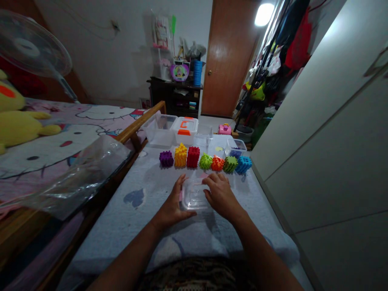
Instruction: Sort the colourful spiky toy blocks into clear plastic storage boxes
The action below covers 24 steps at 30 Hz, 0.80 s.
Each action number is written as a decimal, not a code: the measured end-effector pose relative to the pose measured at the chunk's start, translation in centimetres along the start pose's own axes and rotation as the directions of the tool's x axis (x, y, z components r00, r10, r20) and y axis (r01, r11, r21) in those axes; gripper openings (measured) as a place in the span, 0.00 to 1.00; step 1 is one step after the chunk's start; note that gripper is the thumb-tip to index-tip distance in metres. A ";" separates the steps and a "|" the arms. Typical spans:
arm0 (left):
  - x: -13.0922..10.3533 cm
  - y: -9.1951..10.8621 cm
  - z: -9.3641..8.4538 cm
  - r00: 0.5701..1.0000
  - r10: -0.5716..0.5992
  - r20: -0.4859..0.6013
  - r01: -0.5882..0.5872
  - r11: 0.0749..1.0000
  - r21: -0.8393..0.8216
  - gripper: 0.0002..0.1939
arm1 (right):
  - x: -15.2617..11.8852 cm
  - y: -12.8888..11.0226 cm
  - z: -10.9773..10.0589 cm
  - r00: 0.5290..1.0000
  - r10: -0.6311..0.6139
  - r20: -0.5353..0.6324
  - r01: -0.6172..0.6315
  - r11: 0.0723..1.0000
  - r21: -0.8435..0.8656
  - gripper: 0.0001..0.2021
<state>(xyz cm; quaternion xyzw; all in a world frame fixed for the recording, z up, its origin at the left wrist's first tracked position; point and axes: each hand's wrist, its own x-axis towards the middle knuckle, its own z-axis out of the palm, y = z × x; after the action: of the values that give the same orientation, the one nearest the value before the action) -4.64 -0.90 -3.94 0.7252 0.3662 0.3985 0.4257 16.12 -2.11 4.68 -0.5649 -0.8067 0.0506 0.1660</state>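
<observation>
A small clear plastic container (194, 195) is in front of me on the cloth-covered table, its rounded rim facing up. My left hand (172, 202) grips its left side, thumb along the near edge and fingers toward the far corner. Over its right side curls my right hand (220, 193), fingers bent against the far right edge. Beyond the hands stands a row of bumpy block stacks: purple (166, 159), yellow (180, 156), red (193, 157), lime green (205, 161), orange (217, 163), olive green (230, 164) and blue (243, 165).
Behind the row are an open clear bin (159, 131), a white-lidded box (185, 128) with orange latches, and a clear tub (235, 146) holding dark blue pieces. A wooden bed rail (141, 121) and plastic bag (87, 178) border the left, a white cabinet (318, 153) the right.
</observation>
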 end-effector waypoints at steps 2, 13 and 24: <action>0.1 0.2 0.0 1.000 0.000 0.005 0.000 1.000 -0.002 0.63 | 0.2 0.1 0.0 1.000 0.005 -0.009 -0.005 1.000 0.013 0.12; 0.3 0.9 -0.2 0.997 -0.078 0.012 0.078 0.997 0.006 0.63 | -0.4 0.4 -0.1 0.981 -0.032 -0.193 0.093 0.944 0.317 0.06; 0.2 0.5 -1.1 0.993 -0.108 -0.036 0.111 0.991 0.077 0.55 | -4.6 9.4 -2.8 0.863 0.334 -0.379 -0.247 0.933 0.261 0.08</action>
<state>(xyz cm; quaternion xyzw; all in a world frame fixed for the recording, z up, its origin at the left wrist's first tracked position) -5.42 -0.60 -3.07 0.7138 0.4275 0.3714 0.4120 26.83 -3.27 3.78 -0.6581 -0.6482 0.0356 0.3814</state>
